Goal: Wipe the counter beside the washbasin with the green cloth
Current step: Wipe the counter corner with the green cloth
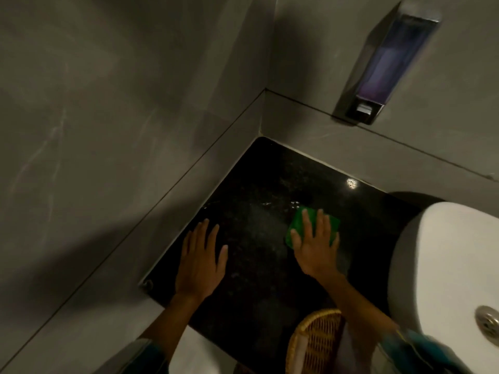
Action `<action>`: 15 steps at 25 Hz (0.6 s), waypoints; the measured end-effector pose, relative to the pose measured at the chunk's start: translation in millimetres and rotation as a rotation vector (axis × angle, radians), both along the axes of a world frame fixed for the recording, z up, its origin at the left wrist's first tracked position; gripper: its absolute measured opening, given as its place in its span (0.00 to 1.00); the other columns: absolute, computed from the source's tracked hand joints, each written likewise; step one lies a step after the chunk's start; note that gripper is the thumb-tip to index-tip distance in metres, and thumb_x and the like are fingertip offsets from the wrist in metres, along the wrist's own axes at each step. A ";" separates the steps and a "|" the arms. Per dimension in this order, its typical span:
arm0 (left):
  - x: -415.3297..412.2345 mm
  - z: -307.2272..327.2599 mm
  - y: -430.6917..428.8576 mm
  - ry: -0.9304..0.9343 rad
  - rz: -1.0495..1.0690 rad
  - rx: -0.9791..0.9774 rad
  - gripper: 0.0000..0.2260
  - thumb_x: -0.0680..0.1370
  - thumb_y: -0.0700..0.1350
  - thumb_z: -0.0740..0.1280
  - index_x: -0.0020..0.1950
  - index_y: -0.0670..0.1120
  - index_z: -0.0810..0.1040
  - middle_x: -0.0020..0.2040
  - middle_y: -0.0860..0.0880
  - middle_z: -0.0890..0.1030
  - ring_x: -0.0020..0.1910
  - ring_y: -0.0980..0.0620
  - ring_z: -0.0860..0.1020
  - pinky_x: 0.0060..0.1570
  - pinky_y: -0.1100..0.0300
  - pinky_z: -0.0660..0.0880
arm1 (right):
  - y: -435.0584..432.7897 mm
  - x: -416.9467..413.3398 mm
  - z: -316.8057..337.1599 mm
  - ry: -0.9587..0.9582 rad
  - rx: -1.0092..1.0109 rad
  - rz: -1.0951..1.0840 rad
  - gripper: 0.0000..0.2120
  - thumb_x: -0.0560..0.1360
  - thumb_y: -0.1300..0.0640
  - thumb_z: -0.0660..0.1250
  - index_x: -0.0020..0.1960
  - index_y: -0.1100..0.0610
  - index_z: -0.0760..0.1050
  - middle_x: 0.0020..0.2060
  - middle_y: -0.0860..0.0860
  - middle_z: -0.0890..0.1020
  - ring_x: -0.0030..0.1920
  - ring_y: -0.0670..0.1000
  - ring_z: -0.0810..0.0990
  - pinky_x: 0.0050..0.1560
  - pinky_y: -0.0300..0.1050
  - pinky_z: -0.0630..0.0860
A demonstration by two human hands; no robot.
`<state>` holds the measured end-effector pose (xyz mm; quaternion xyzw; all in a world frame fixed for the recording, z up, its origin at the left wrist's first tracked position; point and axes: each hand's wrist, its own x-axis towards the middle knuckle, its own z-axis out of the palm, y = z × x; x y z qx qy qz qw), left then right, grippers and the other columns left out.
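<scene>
The black speckled counter (256,190) fills the corner between two grey walls. My right hand (314,247) lies flat on the green cloth (297,221), pressing it onto the counter near the middle; most of the cloth is hidden under the palm and fingers. My left hand (201,259) rests flat on the counter's left side with fingers spread and nothing in it. The white washbasin (442,265) stands at the right, its metal drain (488,323) at the frame's edge. Wet streaks shine just beyond the cloth.
A wall-mounted soap dispenser (383,68) hangs above the counter's far right. A wicker basket (314,344) sits at the counter's near edge under my right forearm. Grey walls close off the left and far sides.
</scene>
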<state>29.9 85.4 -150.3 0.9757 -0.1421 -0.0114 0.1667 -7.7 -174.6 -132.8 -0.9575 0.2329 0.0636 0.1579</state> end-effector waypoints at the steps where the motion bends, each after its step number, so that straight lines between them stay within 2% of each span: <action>1: 0.4 -4.8 1.4 -0.006 0.012 0.007 0.26 0.80 0.58 0.50 0.75 0.47 0.61 0.77 0.42 0.62 0.76 0.45 0.59 0.74 0.46 0.57 | -6.1 17.4 0.3 -0.005 0.030 -0.069 0.29 0.81 0.42 0.50 0.78 0.46 0.44 0.79 0.55 0.43 0.78 0.55 0.40 0.75 0.67 0.43; 3: 1.3 -8.9 -0.4 -0.016 0.022 -0.004 0.25 0.80 0.58 0.50 0.74 0.48 0.61 0.76 0.43 0.62 0.76 0.45 0.59 0.74 0.45 0.58 | -0.5 52.5 0.3 -0.023 0.051 -0.102 0.29 0.80 0.42 0.50 0.78 0.47 0.45 0.79 0.54 0.44 0.78 0.55 0.41 0.75 0.67 0.42; 4: 1.3 -9.0 -2.0 -0.017 0.026 -0.017 0.25 0.80 0.58 0.50 0.74 0.48 0.61 0.76 0.44 0.62 0.76 0.45 0.59 0.74 0.46 0.57 | 10.4 65.6 -0.9 -0.033 0.046 -0.044 0.29 0.80 0.43 0.51 0.78 0.46 0.45 0.79 0.54 0.45 0.78 0.55 0.41 0.74 0.68 0.43; 8: 2.2 -0.4 -3.0 -0.008 0.080 -0.063 0.28 0.79 0.57 0.54 0.75 0.45 0.59 0.77 0.43 0.61 0.76 0.46 0.58 0.75 0.49 0.54 | 78.5 89.6 -1.7 -0.054 0.042 0.380 0.28 0.80 0.43 0.52 0.77 0.45 0.48 0.79 0.52 0.46 0.78 0.53 0.42 0.73 0.67 0.42; 11: -11.4 9.4 3.1 -0.001 0.245 -0.162 0.28 0.79 0.55 0.55 0.76 0.43 0.57 0.76 0.42 0.63 0.74 0.44 0.61 0.73 0.47 0.59 | 128.5 87.1 5.0 -0.047 0.042 0.656 0.28 0.80 0.45 0.52 0.78 0.46 0.49 0.79 0.53 0.49 0.78 0.55 0.43 0.73 0.66 0.40; 15: -38.5 6.5 28.2 -0.023 0.334 -0.308 0.25 0.80 0.53 0.53 0.74 0.42 0.62 0.72 0.40 0.69 0.71 0.42 0.68 0.69 0.51 0.62 | 143.1 54.8 -8.5 -0.087 0.013 0.965 0.27 0.80 0.45 0.53 0.77 0.46 0.51 0.79 0.54 0.52 0.78 0.55 0.46 0.74 0.64 0.39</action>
